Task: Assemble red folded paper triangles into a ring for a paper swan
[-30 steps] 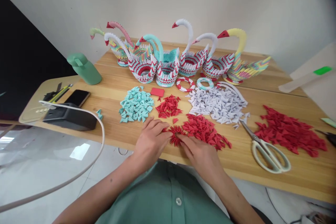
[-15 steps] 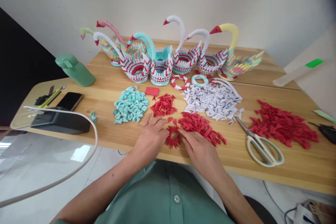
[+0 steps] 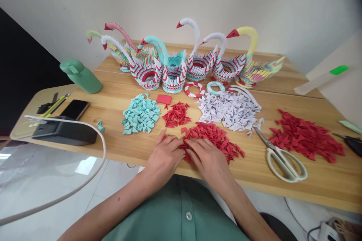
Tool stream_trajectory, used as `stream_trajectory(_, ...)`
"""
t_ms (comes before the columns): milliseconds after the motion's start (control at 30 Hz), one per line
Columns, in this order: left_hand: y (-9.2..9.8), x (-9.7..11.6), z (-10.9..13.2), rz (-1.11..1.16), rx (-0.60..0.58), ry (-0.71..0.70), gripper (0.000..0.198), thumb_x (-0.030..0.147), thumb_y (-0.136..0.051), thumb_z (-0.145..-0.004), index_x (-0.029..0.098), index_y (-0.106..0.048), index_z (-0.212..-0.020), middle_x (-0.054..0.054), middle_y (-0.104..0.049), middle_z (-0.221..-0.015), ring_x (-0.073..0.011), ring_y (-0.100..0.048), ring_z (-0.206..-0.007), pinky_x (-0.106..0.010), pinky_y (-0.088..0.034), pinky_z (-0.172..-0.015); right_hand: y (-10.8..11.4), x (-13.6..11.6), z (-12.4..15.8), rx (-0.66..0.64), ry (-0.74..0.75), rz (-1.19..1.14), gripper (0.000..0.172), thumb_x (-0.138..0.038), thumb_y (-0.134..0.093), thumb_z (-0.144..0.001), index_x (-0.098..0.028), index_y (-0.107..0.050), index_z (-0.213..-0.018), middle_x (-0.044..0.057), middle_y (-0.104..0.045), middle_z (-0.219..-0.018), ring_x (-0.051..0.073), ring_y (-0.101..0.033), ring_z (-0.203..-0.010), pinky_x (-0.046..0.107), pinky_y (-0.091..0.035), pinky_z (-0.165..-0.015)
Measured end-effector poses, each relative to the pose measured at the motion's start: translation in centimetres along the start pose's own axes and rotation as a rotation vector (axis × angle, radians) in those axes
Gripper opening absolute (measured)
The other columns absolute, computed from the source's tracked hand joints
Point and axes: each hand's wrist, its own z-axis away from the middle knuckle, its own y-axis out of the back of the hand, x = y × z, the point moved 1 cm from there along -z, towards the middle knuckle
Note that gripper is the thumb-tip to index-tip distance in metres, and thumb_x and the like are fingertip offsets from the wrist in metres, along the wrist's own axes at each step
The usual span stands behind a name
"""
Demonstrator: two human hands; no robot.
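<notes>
Between my hands, near the table's front edge, lies a red ring of folded paper pieces [image 3: 188,157], largely covered by my fingers. My left hand [image 3: 166,155] grips its left side with bent fingers, the thumb side out of sight. From the right, my right hand [image 3: 210,160] has its fingertips pressed on the ring's upper edge. Just beyond my right hand spreads a heap of red paper triangles [image 3: 210,132]. A smaller red heap [image 3: 175,115] sits further back, with turquoise triangles [image 3: 141,113] to its left and white triangles [image 3: 229,109] to its right.
Several folded-paper swans [image 3: 174,77] line the back. Before them lie a red-and-white ring [image 3: 187,91] and a turquoise-and-white ring [image 3: 207,88]. Scissors [image 3: 285,163] and another red heap [image 3: 307,135] are at right; a green bottle [image 3: 82,77], phone [image 3: 75,109] and white cable [image 3: 104,147] at left.
My hands have come closer together over the red ring, and my right fingers now cover its top. Its open middle, visible before, is hidden.
</notes>
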Motion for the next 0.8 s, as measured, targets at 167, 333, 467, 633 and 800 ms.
stream_trajectory(167, 0.5, 0.2, 0.5, 0.054, 0.005, 0.013, 0.023, 0.015, -0.050, -0.098, 0.021, -0.068, -0.084, -0.001, -0.074, -0.098, -0.0183, -0.063, -0.096, -0.051, -0.027, -0.119, -0.1, -0.3, 0.1, 0.003, 0.040, -0.026, 0.028, -0.021, -0.045, -0.101, -0.017, -0.067, -0.119, 0.011, -0.072, -0.113, 0.026, -0.065, -0.103, 0.040, -0.057, -0.085)
stream_trajectory(333, 1.2, 0.0, 0.8, 0.127, 0.048, -0.007, 0.024, 0.015, -0.050, -0.099, 0.020, -0.068, -0.083, -0.001, -0.076, -0.096, -0.0173, -0.066, -0.095, -0.049, -0.023, -0.122, -0.2, -0.1, 0.3, -0.009, 0.043, -0.094, 0.028, -0.019, -0.046, -0.101, -0.017, -0.064, -0.122, 0.010, -0.071, -0.113, 0.026, -0.064, -0.104, 0.040, -0.056, -0.086)
stream_trajectory(467, 1.8, -1.0, 1.0, 0.167, 0.159, 0.009, 0.018, 0.016, -0.054, -0.098, 0.020, -0.070, -0.091, -0.001, -0.076, -0.101, -0.0177, -0.066, -0.100, -0.049, -0.019, -0.123, -0.1, 0.7, 0.4, 0.047, 0.019, -0.150, 0.026, -0.019, -0.045, -0.101, -0.017, -0.061, -0.122, 0.010, -0.072, -0.108, 0.024, -0.066, -0.096, 0.039, -0.056, -0.083)
stream_trajectory(633, 2.6, -2.9, 1.3, 0.152, 0.199, 0.086, 0.015, 0.015, -0.057, -0.096, 0.021, -0.071, -0.091, 0.000, -0.075, -0.102, -0.0173, -0.067, -0.099, -0.049, -0.020, -0.122, -0.1, 1.8, 0.5, 0.074, -0.008, -0.203, 0.024, -0.018, -0.046, -0.101, -0.020, -0.061, -0.120, 0.008, -0.072, -0.107, 0.023, -0.065, -0.100, 0.037, -0.054, -0.084)
stream_trajectory(800, 3.1, -3.5, 1.4, 0.152, 0.193, 0.120, 0.015, 0.015, -0.058, -0.096, 0.022, -0.071, -0.091, 0.000, -0.076, -0.101, -0.0177, -0.067, -0.099, -0.051, -0.022, -0.120, -0.2, 1.8, 0.2, 0.070, 0.015, -0.215, 0.024, -0.016, -0.047, -0.101, -0.019, -0.062, -0.118, 0.008, -0.072, -0.107, 0.022, -0.065, -0.099, 0.037, -0.053, -0.086)
